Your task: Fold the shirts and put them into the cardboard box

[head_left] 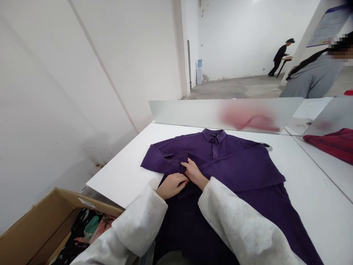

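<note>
A purple long-sleeved button-up shirt lies front up on the table, its collar at the far side. Both sleeves are folded in across its front. My right hand pinches the edge of the left-side sleeve's cuff, beside a small dark button. Just nearer to me, my left hand rests on the shirt with its fingers bent together at the cloth under the cuff. Its fingertips meet my right hand, and the exact bit of cloth in them is hidden.
The white table has a frosted divider along its far edge. At lower left stands a cardboard box with patterned clothes. Red cloth lies at the right. Two people are beyond the divider.
</note>
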